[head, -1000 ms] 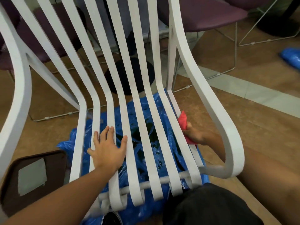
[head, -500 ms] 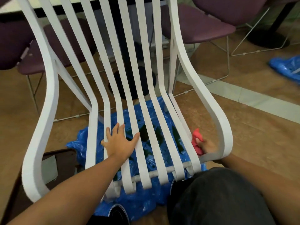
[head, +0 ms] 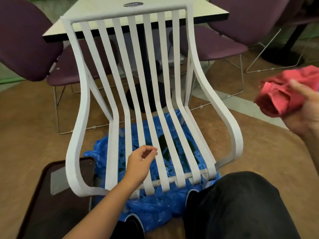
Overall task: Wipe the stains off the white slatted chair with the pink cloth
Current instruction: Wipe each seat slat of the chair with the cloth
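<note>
The white slatted chair (head: 150,94) fills the middle of the view, its back tilted away and its seat slats running toward me. My left hand (head: 139,163) hovers just above the seat slats with loosely curled fingers and holds nothing. My right hand (head: 303,111) is raised at the right edge, well clear of the chair's right arm, and grips the bunched pink cloth (head: 283,94). I see no clear stains on the slats from here.
Crumpled blue plastic (head: 131,145) lies on the brown floor under the seat. A dark tray (head: 51,195) sits at lower left. Purple chairs (head: 25,40) and a white table (head: 110,16) stand behind. My dark-clad knee (head: 241,204) is at lower right.
My right hand lifted the pink cloth off the chair's right side, up and to the right. My left hand rose off the seat slats and its fingers curled. The view pulled back.
</note>
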A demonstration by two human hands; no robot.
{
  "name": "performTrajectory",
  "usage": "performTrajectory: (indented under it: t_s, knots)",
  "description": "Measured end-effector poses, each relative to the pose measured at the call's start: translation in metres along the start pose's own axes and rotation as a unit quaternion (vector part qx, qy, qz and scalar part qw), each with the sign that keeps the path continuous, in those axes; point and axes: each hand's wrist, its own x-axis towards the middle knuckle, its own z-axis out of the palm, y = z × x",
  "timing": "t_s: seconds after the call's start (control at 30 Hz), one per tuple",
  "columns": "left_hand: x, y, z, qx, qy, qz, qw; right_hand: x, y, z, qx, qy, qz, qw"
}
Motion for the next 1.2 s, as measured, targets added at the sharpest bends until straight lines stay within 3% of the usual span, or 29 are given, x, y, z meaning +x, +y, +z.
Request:
performTrajectory:
  t_s: [0.1, 0.17, 0.23, 0.37, 0.47, 0.57, 0.73, 0.93, 1.1, 1.2]
  knots:
    - [-0.029, 0.015, -0.003, -0.054, -0.018, 0.005, 0.998, -0.050, -0.020, 0.053, 0.021, -0.052, 0.021, 0.998]
    - [-0.046, 0.024, -0.002, -0.095, -0.023, -0.005, 0.995, -0.091, -0.015, 0.093, 0.014, -0.130, 0.044, 0.990]
    - [-0.055, 0.028, -0.003, -0.142, -0.034, -0.032, 0.989, -0.125, 0.007, 0.125, -0.013, -0.187, 0.109, 0.976]
    - [-0.064, 0.030, -0.011, -0.272, -0.043, -0.126, 0.953, -0.183, 0.073, 0.175, -0.110, -0.216, 0.228, 0.943]
    - [-0.073, 0.031, -0.025, -0.373, -0.032, -0.143, 0.916, -0.211, 0.116, 0.196, -0.097, -0.239, 0.338, 0.905]
    - [-0.075, 0.024, -0.048, -0.407, -0.013, -0.161, 0.899, -0.226, 0.141, 0.198, -0.066, -0.249, 0.397, 0.881]
    - [-0.066, 0.012, -0.070, -0.277, 0.016, -0.112, 0.954, -0.237, 0.160, 0.188, -0.003, -0.263, 0.408, 0.874]
    - [-0.062, 0.004, -0.074, -0.192, -0.024, -0.124, 0.973, -0.233, 0.182, 0.171, -0.042, -0.214, 0.403, 0.889]
    - [-0.058, -0.012, -0.080, -0.083, -0.060, -0.137, 0.985, -0.251, 0.207, 0.154, -0.004, -0.214, 0.490, 0.845]
    - [-0.057, -0.020, -0.080, 0.046, -0.108, -0.104, 0.988, -0.265, 0.226, 0.149, 0.015, -0.213, 0.531, 0.820]
